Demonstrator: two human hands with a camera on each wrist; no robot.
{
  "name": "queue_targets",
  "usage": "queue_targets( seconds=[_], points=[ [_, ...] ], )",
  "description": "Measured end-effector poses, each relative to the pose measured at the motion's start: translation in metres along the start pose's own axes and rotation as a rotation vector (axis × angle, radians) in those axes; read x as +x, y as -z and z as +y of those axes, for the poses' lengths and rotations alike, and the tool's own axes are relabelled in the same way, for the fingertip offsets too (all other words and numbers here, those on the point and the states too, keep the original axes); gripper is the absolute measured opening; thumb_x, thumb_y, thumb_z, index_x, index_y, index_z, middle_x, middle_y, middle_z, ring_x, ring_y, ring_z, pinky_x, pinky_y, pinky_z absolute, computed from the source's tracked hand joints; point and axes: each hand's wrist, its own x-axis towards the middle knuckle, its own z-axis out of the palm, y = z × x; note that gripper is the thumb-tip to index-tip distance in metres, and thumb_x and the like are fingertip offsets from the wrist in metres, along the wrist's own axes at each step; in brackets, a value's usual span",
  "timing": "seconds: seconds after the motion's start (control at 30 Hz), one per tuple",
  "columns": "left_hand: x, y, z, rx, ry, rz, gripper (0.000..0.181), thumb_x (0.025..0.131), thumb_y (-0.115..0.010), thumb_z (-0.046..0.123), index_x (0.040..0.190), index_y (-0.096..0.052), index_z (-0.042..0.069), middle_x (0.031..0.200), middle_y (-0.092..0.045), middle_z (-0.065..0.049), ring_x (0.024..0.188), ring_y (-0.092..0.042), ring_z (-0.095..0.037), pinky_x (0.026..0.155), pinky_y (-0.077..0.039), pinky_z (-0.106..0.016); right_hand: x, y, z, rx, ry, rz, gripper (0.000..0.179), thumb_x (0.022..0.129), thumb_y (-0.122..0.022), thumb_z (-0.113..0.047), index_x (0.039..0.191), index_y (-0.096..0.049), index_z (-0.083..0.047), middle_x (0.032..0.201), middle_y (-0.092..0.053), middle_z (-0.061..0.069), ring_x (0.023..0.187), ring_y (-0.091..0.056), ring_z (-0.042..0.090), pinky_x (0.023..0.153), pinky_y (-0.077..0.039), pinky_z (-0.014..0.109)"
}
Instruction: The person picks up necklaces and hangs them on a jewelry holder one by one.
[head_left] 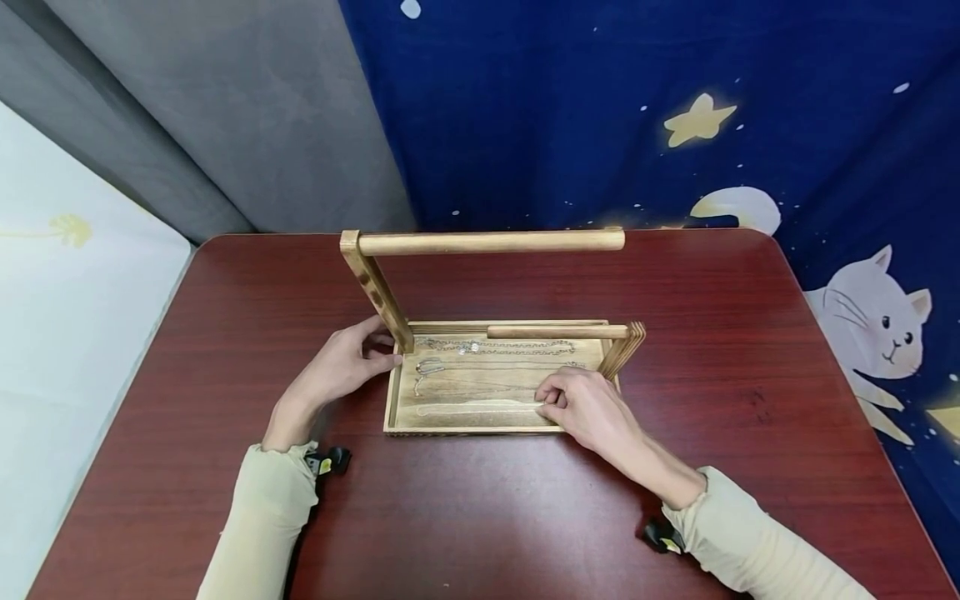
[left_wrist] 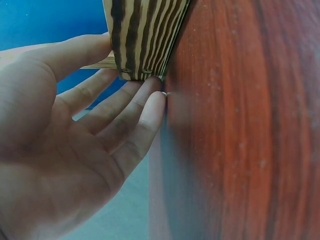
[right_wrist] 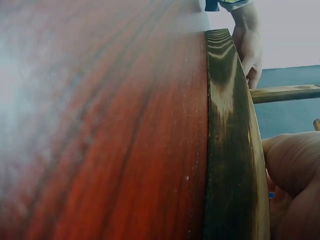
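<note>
Pinching thin necklace (head_left: 480, 407) with right hand (head_left: 592, 408), inside wooden tray (head_left: 465, 431) along front edge, apparently to keep from tangling. Resting left hand (head_left: 337, 362) against tray's left end, spread loosely, probably for steadying.

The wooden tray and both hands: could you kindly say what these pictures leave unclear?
Head view: the right end of the front chain, hidden by the right hand.
Left wrist view: the inside of the wooden tray, hidden by its outer wall.
Right wrist view: part of the right hand, cut off by the edge.
</note>
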Motion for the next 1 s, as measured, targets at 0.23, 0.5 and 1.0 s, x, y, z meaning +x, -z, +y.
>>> queue_targets(
  seconds=[0.23, 0.5, 1.0],
  points=[
    [0.0, -0.0008, -0.0016, 0.022, 0.0, 0.004, 0.04, 0.092, -0.073, 0.018, 0.13, -0.059, 0.017, 0.112, -0.07, -0.006, 0.106, -0.066, -0.02, 0.089, -0.051, -0.043, 0.0016, 0.0006, -0.0026, -0.009, -0.05, -0.03, 0.013, 0.08, -0.083, -0.018, 0.076, -0.072, -0.024, 0.072, -0.061, -0.016, 0.063, -0.054, -0.003, 0.06, -0.047, 0.022],
    [0.0002, -0.0013, -0.0014, 0.026, -0.02, 0.013, 0.038, 0.091, -0.074, 0.017, 0.127, -0.06, 0.015, 0.112, -0.07, -0.006, 0.106, -0.066, -0.021, 0.088, -0.051, -0.043, 0.0009, 0.0011, -0.0037, -0.033, -0.042, -0.019, 0.017, 0.081, -0.08, -0.016, 0.071, -0.071, -0.027, 0.074, -0.06, -0.016, 0.064, -0.052, -0.001, 0.062, -0.048, 0.026],
    [0.0007, -0.0025, -0.0047, -0.003, -0.032, 0.011, 0.038, 0.091, -0.073, 0.014, 0.127, -0.06, 0.013, 0.115, -0.068, -0.008, 0.106, -0.066, -0.023, 0.088, -0.051, -0.043, 0.0005, -0.0023, -0.003, -0.046, -0.005, -0.02, 0.016, 0.084, -0.077, -0.014, 0.075, -0.069, -0.024, 0.077, -0.06, -0.015, 0.069, -0.056, 0.001, 0.065, -0.049, 0.026]
  ],
)
